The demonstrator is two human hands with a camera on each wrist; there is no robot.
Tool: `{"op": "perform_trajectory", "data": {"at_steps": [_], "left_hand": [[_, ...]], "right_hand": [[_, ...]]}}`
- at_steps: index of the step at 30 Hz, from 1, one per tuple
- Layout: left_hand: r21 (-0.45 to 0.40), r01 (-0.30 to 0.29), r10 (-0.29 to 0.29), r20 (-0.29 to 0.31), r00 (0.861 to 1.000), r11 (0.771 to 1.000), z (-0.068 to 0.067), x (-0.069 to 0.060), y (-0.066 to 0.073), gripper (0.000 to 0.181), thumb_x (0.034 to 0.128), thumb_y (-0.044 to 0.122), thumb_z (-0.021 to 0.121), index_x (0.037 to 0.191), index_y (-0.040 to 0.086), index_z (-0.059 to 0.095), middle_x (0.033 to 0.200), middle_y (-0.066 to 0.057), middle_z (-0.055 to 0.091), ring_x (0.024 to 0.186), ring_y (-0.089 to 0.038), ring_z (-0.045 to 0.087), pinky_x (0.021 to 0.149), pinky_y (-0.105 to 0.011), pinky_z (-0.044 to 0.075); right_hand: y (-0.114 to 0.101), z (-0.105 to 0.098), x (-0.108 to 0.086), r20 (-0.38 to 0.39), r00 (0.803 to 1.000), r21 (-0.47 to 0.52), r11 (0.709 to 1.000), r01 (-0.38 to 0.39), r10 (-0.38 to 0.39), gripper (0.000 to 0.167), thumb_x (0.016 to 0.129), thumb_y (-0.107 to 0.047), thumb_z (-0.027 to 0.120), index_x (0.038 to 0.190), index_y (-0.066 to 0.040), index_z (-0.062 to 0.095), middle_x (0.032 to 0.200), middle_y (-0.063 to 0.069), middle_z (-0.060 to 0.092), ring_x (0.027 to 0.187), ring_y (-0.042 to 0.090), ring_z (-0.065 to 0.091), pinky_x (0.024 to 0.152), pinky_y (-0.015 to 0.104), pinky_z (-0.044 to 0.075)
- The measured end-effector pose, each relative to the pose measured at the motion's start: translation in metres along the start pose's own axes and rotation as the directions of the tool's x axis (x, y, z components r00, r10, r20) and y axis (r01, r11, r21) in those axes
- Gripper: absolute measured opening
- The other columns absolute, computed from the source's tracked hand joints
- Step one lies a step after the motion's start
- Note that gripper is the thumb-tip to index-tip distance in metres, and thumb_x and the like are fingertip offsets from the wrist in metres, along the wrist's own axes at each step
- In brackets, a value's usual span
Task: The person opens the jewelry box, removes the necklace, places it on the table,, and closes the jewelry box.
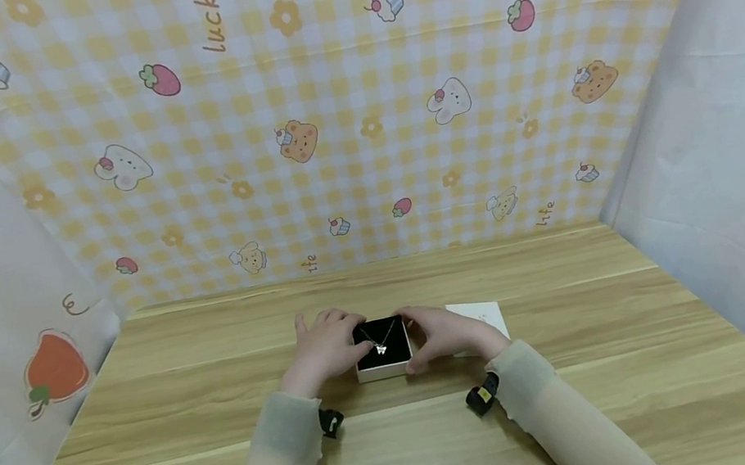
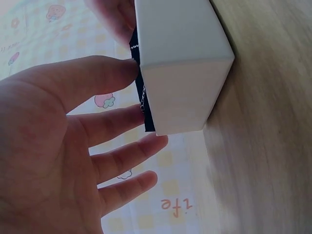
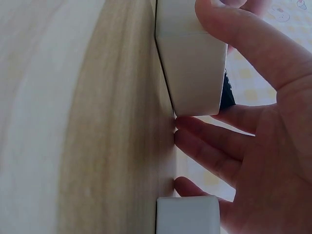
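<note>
A small white jewelry box [image 1: 384, 373] stands on the table with a black insert [image 1: 398, 351] in its top. On the insert lies a silver necklace [image 1: 382, 350] with a butterfly-shaped pendant. My left hand [image 1: 324, 351] is at the box's left side, its thumb touching the insert and its other fingers stretched toward the back corner. From the left wrist, the insert [image 2: 148, 119] shows above the box's rim. With my right hand [image 1: 444, 332] I grip the box's right side, thumb at the front and index finger at the back corner.
A white box lid [image 1: 483, 314] lies on the table [image 1: 227, 424] just right of the box, partly behind my right hand. A checked cloth [image 1: 364, 184] hangs along the table's back edge, and pale cloths hang on both sides.
</note>
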State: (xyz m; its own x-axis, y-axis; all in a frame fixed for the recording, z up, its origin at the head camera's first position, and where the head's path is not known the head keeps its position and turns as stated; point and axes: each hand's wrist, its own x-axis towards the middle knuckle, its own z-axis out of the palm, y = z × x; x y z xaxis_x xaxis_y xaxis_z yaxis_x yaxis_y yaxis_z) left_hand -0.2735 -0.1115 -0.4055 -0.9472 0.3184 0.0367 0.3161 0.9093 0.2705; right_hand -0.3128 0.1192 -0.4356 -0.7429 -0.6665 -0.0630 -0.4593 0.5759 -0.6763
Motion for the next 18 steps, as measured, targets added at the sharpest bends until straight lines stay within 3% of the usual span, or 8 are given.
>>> {"op": "perform_trajectory", "data": {"at_steps": [11,18], "left_hand": [[-0.039,-0.015,0.015,-0.003,1.0,0.999,-0.0031,-0.0007,-0.0007,0.043,0.0887,0.042,0.067,0.125,0.018,0.063,0.133,-0.007,0.056,0.13,-0.031,0.042,0.105,-0.069,-0.003],[-0.106,-0.03,0.03,0.001,1.0,0.994,-0.0085,-0.0012,-0.0014,0.04,0.0888,0.041,0.067,0.122,0.019,0.063,0.132,-0.006,0.057,0.131,-0.031,0.042,0.106,-0.068,-0.004]], "right_hand": [[0.0014,0.0011,0.0003,0.004,1.0,0.005,1.0,-0.002,0.002,0.078,0.071,-0.031,0.087,0.136,-0.017,0.047,0.121,-0.007,0.056,0.112,0.013,0.051,0.099,0.037,0.038],[0.0015,0.0005,0.0005,0.001,1.0,0.037,0.999,0.009,-0.009,0.076,0.07,-0.028,0.088,0.133,-0.018,0.049,0.116,-0.008,0.057,0.103,0.013,0.052,0.093,0.036,0.04]]}}
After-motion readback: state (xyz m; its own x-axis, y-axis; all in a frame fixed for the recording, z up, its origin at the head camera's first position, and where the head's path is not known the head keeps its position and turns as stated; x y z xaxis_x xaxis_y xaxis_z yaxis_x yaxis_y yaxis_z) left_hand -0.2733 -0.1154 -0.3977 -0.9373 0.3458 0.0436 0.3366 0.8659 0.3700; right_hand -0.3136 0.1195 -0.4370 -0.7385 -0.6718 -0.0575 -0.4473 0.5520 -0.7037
